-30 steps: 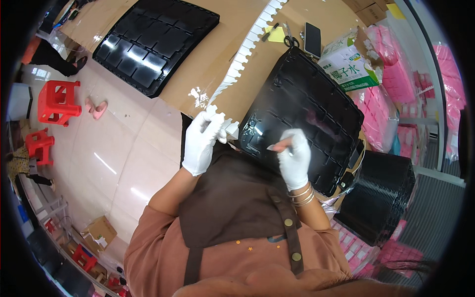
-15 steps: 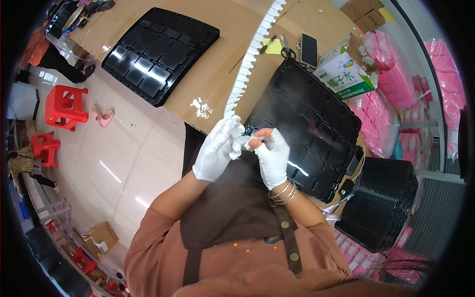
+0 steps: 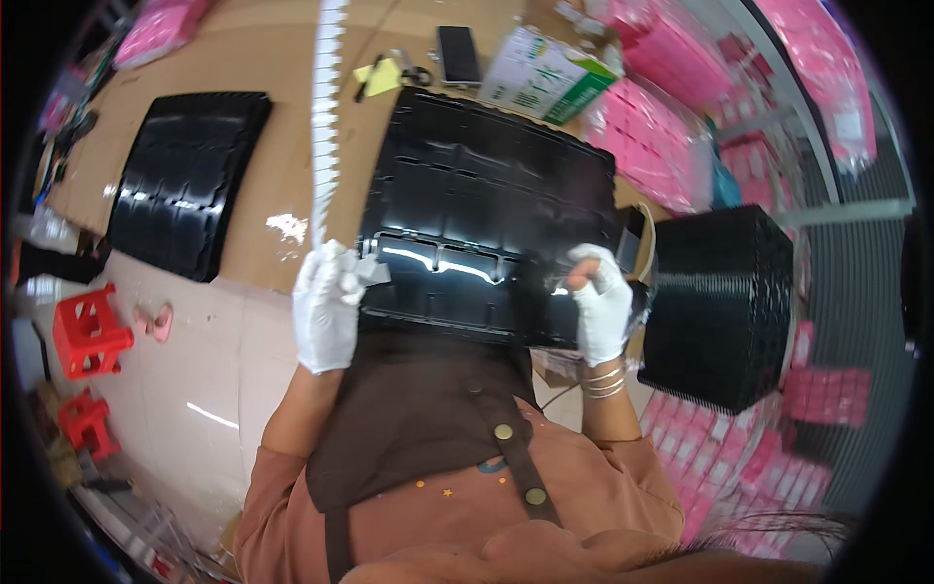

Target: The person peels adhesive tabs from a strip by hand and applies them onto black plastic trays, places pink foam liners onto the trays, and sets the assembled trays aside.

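Head view: left hand (image 3: pixel 327 313) curled around white strip (image 3: pixel 325 127)

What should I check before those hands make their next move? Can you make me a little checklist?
1. Left hand has hold of the white notched strip: ok, near its lower end.
2. Right hand is on the strip too: not ok, it is apart from it, by the black panel's near right part.
3. Right hand has a piece in its fingers: cannot tell, too blurred.
4. Black panel is in front of the person: ok.
5. Phone is off the panel: ok, it lies beyond it.
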Motion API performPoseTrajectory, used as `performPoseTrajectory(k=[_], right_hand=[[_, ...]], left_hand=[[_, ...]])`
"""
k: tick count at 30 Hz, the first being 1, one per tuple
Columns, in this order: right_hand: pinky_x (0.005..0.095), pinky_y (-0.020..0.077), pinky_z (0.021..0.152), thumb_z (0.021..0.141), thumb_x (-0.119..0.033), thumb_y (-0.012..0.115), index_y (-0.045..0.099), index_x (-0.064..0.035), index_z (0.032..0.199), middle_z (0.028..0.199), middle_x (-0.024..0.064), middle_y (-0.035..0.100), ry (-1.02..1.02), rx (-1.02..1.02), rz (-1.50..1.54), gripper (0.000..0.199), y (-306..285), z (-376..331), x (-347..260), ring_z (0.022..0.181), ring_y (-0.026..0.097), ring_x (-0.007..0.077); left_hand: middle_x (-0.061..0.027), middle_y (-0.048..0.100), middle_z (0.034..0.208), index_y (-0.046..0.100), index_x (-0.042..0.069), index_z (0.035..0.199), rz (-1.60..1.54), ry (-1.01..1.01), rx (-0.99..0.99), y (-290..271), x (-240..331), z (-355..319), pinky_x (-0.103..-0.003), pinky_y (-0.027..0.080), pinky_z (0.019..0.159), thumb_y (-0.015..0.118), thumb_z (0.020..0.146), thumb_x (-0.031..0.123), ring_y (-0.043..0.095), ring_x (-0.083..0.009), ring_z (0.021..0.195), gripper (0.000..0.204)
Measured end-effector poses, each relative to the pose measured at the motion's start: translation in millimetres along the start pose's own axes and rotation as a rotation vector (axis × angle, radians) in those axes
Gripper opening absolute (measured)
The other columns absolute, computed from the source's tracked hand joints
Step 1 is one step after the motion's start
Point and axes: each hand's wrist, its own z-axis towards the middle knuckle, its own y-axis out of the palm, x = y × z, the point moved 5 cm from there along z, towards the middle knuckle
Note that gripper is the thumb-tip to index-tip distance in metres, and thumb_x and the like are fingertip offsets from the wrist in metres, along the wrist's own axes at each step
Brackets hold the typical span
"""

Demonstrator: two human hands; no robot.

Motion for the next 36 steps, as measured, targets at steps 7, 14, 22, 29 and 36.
performPoseTrajectory(k=[7,14,22,29,36], right_hand=[[0.0402,0.0442,0.073,0.062,0.0,0.07,0.06,-0.0052,0.067,0.081,0.009,0.058,-0.071,-0.102,-0.722,0.013,-61,-33,54,0.082,0.054,0.0293],[0.0428,0.0432,0.067,0.06,0.004,0.065,0.057,-0.0049,0.064,0.08,0.0112,0.058,-0.169,0.116,-0.908,0.012,-50,-39,58,0.078,0.054,0.0315],[0.0391,0.0433,0.072,0.062,0.0,0.062,0.058,-0.0047,0.067,0.076,0.0114,0.055,-0.236,-0.07,-0.659,0.009,-66,-44,44,0.08,0.054,0.0299],[0.0261,0.0477,0.067,0.085,-0.007,0.062,0.055,-0.0006,0.082,0.087,0.007,0.058,0.021,-0.105,0.208,0.01,10,-12,2,0.072,0.06,0.014],[0.0233,0.0452,0.067,0.084,-0.007,0.062,0.061,-0.0019,0.091,0.077,0.0018,0.062,0.155,-0.338,0.304,0.009,131,-12,-3,0.071,0.056,0.0084]], left_hand=[[0.0017,0.054,0.088,0.056,0.005,0.105,0.134,-0.04,-0.057,19,-11,-2,-0.018,0.034,0.054,0.054,0.097,0.017,0.044,-0.0033,0.066,0.014],[0.0005,0.053,0.086,0.056,0.005,0.103,0.16,-0.038,-0.12,30,-19,-3,-0.019,0.034,0.055,0.055,0.097,0.018,0.043,-0.0044,0.065,0.015],[-0.0053,0.06,0.084,0.058,0.003,0.102,0.195,0.005,-0.04,19,-10,-6,-0.02,0.037,0.052,0.058,0.095,0.017,0.05,-0.0068,0.063,0.016],[-0.0048,0.056,0.09,0.054,0.004,0.106,0.149,-0.086,-0.147,42,-20,-14,-0.019,0.039,0.056,0.059,0.094,0.02,0.047,-0.0069,0.068,0.02],[-0.0057,0.057,0.089,0.054,0.002,0.105,0.149,-0.051,-0.144,41,-18,-23,-0.021,0.04,0.058,0.057,0.095,0.02,0.049,-0.0078,0.07,0.021]])
